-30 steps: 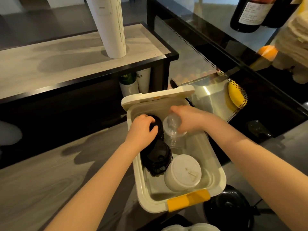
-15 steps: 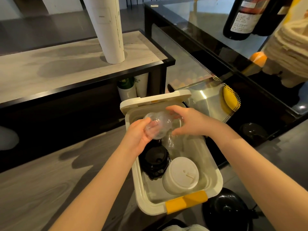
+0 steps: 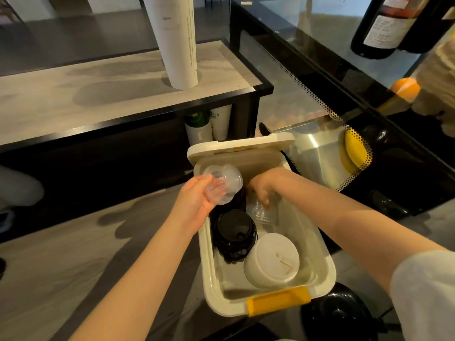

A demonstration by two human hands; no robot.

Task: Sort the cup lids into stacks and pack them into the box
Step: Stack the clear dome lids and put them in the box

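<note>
Cream plastic box (image 3: 328, 265) on a grey wood-grain counter (image 3: 61, 267), with a yellow latch (image 3: 278, 300) on its 6 o'clock rim and a hinged box lid (image 3: 241, 146) standing open at 12 o'clock. Contents: one stack of black lids (image 3: 234, 235) against the 9 o'clock wall; one stack of white lids (image 3: 273, 259) towards 5 o'clock, touching the black stack; loose clear lids (image 3: 261, 214) near the middle, just past the black stack. Left hand (image 3: 197, 204): raised over the box's 10 o'clock corner, palm up, thumb and fingers curled round a small nest of clear dome lids (image 3: 222, 184), which is tilted on its side above the rim. Right hand (image 3: 262, 187): reaching down into the 12 o'clock half of the box, fingers bent downward onto the loose clear lids (whether they grip one or only touch it cannot be told). Outside the box: one black dome lid (image 3: 337, 313) just beside the 4 o'clock corner. Surroundings: a raised shelf (image 3: 73, 99) at 11 o'clock carrying a tall white cup sleeve (image 3: 177, 43); paper cups (image 3: 209, 126) under that shelf; a glass display case (image 3: 307, 77) from 12 to 3 o'clock with dark bottles (image 3: 384, 28) and an orange object (image 3: 405, 89) on top.
</note>
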